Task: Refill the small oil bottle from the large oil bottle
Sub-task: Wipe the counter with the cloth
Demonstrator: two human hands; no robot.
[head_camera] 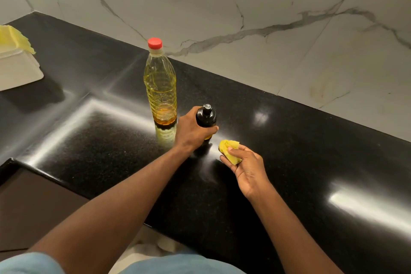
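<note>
The large clear bottle (160, 82) of yellow oil stands upright on the black counter (300, 162), its red cap on. Just right of it stands the small dark bottle (206, 116), capped. My left hand (191, 130) grips the small bottle around its body, fingers wrapped over its lower part. My right hand (246, 164) holds a crumpled yellow cloth (230, 150) a little right of and nearer than the small bottle, just above the counter.
A white box (17, 67) with a yellow cloth draped on it sits at the far left of the counter. A marble wall (266, 7) runs behind the bottles. The counter's front edge meets a brown surface (33, 207) at lower left.
</note>
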